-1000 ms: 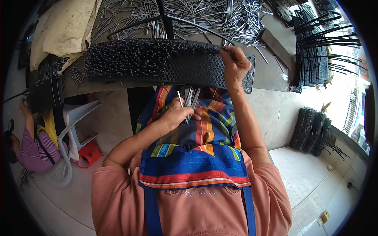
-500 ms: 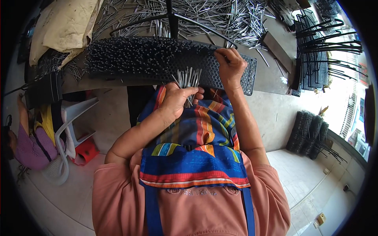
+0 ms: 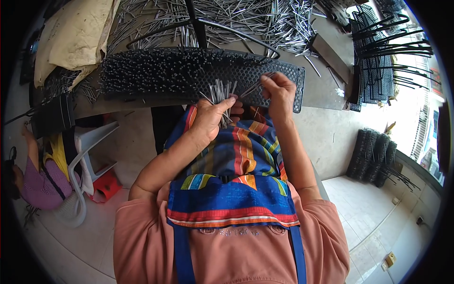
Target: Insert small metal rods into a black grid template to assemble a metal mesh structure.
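A bundle of thin silvery metal rods (image 3: 220, 91) fans upward out of my left hand (image 3: 208, 115), which is closed round it just in front of a long black perforated rack (image 3: 257, 97). Many dark-tipped rods (image 3: 146, 71) stand close together in the rack's holes on its left and middle part. Bare holes show along its right part. Over that right part, my right hand (image 3: 282, 94) pinches a thin metal rod (image 3: 251, 90) that slants down and left toward the bundle; whether it is one rod or more I cannot make out.
Loose rods (image 3: 236, 23) lie heaped across the table behind the rack, under a black bar frame (image 3: 199, 33). A flat bar (image 3: 331, 57) and stacked black racks (image 3: 376, 61) are at the right. Cream sheeting (image 3: 75, 35) lies at left, near a seated person (image 3: 42, 175).
My right hand has come down slightly from the rack's far edge, and a slanting rod now shows in its fingers. My left hand with the bundle has shifted slightly left.
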The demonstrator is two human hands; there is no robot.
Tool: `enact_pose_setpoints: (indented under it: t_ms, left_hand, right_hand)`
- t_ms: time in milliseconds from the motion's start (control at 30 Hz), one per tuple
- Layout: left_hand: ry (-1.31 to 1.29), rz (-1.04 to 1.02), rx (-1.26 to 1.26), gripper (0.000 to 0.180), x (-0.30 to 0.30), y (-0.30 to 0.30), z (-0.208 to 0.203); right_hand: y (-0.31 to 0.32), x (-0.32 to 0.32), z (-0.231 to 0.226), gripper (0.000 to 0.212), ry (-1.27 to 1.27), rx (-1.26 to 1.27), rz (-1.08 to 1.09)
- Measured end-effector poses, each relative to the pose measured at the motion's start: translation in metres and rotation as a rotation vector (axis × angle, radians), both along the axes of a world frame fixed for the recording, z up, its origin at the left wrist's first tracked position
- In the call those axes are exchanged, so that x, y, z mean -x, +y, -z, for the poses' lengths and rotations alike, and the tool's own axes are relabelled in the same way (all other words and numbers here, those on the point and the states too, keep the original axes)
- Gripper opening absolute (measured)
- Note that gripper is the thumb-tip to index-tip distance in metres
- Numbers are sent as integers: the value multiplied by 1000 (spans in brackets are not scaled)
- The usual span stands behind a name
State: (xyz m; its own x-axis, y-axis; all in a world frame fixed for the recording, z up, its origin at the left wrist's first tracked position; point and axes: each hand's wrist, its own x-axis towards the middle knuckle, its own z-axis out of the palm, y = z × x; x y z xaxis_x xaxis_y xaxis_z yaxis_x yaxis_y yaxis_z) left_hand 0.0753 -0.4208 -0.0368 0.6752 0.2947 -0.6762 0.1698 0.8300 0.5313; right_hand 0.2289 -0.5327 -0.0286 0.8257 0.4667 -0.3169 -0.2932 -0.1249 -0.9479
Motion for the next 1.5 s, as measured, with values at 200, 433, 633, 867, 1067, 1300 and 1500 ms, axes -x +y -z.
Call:
enact_pose_setpoints:
  t_ms: [200,433,633,867,1067,1300,1500]
  left_hand:
    - [-17,87,-12,18,1,-2,8]
    - [-6,57,-11,18,-2,1,-2]
    - [-39,29,-11,13,-1,-2,4]
    - [-14,39,5,12,-1,0,0]
    - [-27,62,18,11,-1,1,0]
    - [-20,17,52,8,-3,-1,-1]
    - [-58,38,69,13,-4,1,-1]
  right_hand:
    - [5,-27,20,8,-559,-78,170]
    - [9,-28,17,7,-699,13,56]
    - [11,-21,16,8,-747,19,12]
    - [12,-17,14,10,-962,291,8]
    - [20,-22,9,12,-970,265,3]
    - [18,-27,9,14,-1050,425,-64]
    - [4,-13,-7,13,-897,302,-79]
